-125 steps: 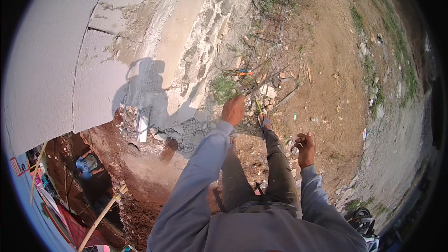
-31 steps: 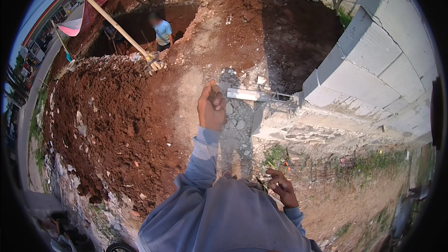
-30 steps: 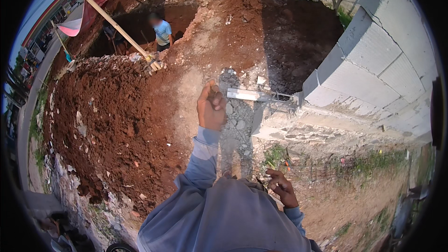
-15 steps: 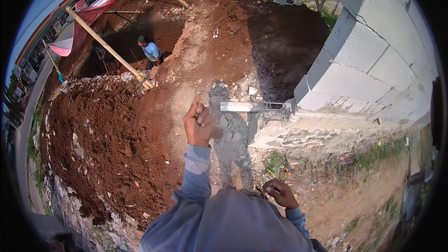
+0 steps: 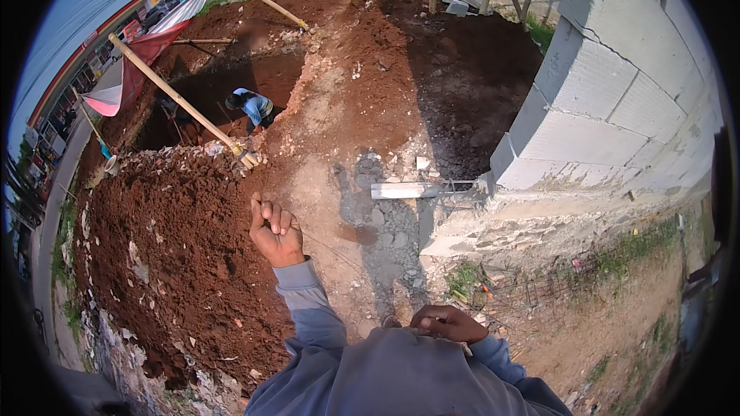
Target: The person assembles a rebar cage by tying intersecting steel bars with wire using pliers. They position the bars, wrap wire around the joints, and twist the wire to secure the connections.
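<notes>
My left hand (image 5: 276, 233) is raised in front of me over the edge of the red soil heap, fingers curled and thumb side up. A faint thin line, perhaps string, runs from near it toward my right hand; what the fingers pinch is too small to make out. Close to my chest, my right hand (image 5: 451, 323) is closed, its fingertips turned inward and hidden. Ahead of both hands a white post-like piece (image 5: 401, 190) lies on the rubble strip, beside thin metal rods (image 5: 461, 187) at the foot of the block wall (image 5: 590, 115).
A heap of red soil (image 5: 177, 262) lies left. Beyond it, a person in blue (image 5: 253, 105) bends in a dug pit (image 5: 208, 135), near bamboo poles (image 5: 181, 96) and a red-and-white sheet (image 5: 142, 54). Rusty wire mesh (image 5: 532, 289) lies at the right, below the wall.
My left hand has moved left, away from the rubble strip. My right hand has shifted slightly left, toward my chest. The person in the pit has bent down.
</notes>
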`<control>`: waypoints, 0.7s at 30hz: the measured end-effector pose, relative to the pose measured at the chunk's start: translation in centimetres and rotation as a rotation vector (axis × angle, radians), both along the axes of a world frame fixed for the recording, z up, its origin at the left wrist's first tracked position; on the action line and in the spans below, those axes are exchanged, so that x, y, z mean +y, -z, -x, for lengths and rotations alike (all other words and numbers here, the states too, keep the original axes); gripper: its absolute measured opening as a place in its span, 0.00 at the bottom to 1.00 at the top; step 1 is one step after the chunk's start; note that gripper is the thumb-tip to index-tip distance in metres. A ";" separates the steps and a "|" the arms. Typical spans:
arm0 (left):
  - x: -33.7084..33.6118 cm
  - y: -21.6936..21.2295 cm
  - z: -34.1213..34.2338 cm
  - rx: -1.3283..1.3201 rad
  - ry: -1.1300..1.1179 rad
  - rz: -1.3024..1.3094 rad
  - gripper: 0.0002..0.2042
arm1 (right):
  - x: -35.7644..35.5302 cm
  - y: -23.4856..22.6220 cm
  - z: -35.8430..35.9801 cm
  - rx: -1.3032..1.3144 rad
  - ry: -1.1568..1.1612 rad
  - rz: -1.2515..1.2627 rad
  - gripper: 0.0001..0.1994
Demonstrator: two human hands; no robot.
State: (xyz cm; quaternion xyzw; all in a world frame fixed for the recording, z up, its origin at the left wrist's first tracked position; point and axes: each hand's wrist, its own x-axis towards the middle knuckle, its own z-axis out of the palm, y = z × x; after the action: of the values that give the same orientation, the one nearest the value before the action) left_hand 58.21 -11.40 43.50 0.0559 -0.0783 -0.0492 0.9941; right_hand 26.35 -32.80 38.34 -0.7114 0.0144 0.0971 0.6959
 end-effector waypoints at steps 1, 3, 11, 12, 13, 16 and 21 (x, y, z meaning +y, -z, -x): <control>0.3 -0.3 0.0 0.012 -0.007 0.014 0.09 | 0.4 -0.5 -0.5 0.059 -0.047 0.012 0.15; 1.2 -0.1 -0.2 0.025 -0.044 0.006 0.09 | 0.8 -0.4 -0.6 0.102 -0.034 0.034 0.14; 4.3 -0.4 0.9 -0.027 -0.144 -0.074 0.09 | -0.2 -1.1 -0.3 -0.107 -0.010 0.186 0.10; 4.0 -0.8 1.3 -0.039 -0.144 -0.083 0.09 | -0.5 -1.4 -0.3 -0.141 -0.038 0.218 0.10; 4.2 -1.1 1.5 -0.047 -0.155 -0.091 0.09 | -0.9 -1.6 -0.3 -0.175 -0.065 0.251 0.10; 5.0 -2.0 1.4 -0.074 -0.198 -0.107 0.09 | -1.3 -3.2 -0.1 -0.380 -0.068 0.373 0.10; 4.4 -3.9 3.2 -0.101 -0.252 -0.112 0.09 | -3.4 -4.8 1.3 -0.284 -0.054 0.397 0.11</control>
State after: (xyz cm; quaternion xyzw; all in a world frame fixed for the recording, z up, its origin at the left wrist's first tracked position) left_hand 54.97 -7.03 47.36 0.1233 -0.1177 0.0743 0.9826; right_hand 25.05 -36.17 43.16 -0.8408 -0.0838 0.0098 0.5347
